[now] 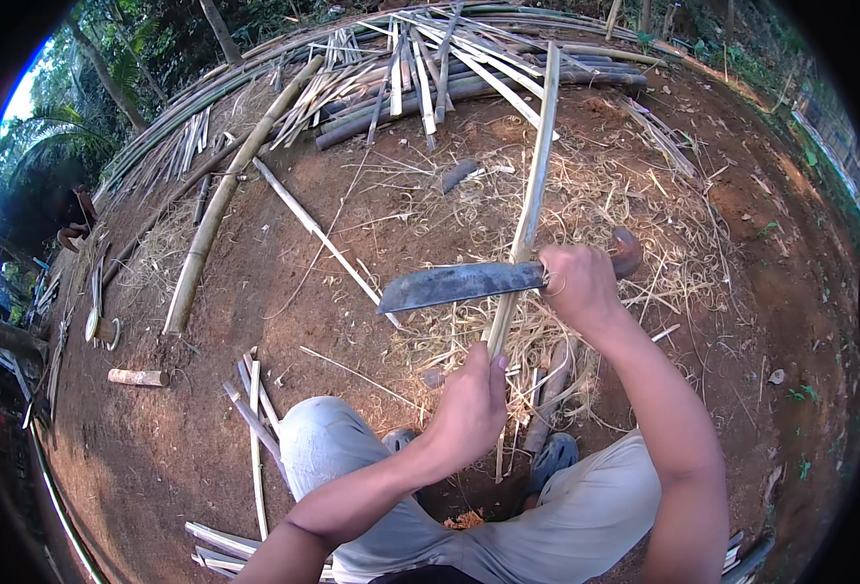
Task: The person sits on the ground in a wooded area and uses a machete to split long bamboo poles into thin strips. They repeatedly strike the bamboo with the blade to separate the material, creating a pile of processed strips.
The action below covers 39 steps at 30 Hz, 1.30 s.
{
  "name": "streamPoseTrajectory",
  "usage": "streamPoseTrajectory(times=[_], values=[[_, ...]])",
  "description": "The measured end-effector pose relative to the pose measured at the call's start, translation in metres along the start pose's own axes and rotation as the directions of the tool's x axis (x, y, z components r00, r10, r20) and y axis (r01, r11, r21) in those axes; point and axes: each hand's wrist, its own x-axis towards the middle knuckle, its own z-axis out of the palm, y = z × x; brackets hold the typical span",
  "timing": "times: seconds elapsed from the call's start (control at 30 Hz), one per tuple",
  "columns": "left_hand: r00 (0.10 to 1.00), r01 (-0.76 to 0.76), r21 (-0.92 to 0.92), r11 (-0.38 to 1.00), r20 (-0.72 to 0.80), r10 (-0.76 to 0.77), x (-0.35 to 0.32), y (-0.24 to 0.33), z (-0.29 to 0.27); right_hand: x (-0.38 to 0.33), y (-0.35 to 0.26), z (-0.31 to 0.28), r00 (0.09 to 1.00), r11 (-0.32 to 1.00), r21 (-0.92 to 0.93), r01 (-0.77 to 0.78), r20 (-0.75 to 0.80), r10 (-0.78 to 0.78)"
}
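Observation:
A long split bamboo strip stands out away from me, its near end gripped in my left hand. My right hand is closed round the handle of a machete, whose curved wooden butt sticks out beyond my fist. The dark, broad blade points left and lies across the strip, just above my left hand. Curly bamboo shavings litter the ground beneath and beyond the strip. My left fingers wrap the strip, and its lowest end hangs below them between my knees.
Ahead lies a pile of bamboo poles and split strips. A thick bamboo pole runs along the left, near a short cut piece. More strips lie beside my left leg. Another person is at the far left.

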Motion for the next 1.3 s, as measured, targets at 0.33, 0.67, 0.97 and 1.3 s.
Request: streamPoseTrajectory(times=[0.33,0.67,0.97,1.3], values=[[1.0,0.01,-0.058,0.998,0.024,-0.009,-0.024,-0.003,0.004,0.024,0.03,-0.001,0.962,0.952,-0.174,-0.252,0.059,0.265],[0.991,-0.087,0.015,0.996,-0.105,0.088,-0.023,-0.018,-0.006,-0.008,-0.025,0.017,0.963,0.984,0.141,-0.106,0.26,0.066],[0.992,0.118,-0.138,0.983,0.05,-0.112,-0.052,-0.047,-0.02,-0.036,-0.037,0.028,0.913,0.976,0.164,-0.143,0.404,0.066],[0.727,0.64,-0.381,0.667,0.582,-0.365,-0.121,-0.029,-0.116,-0.103,-0.091,0.029,0.553,0.718,0.511,-0.472,0.806,-0.21]])
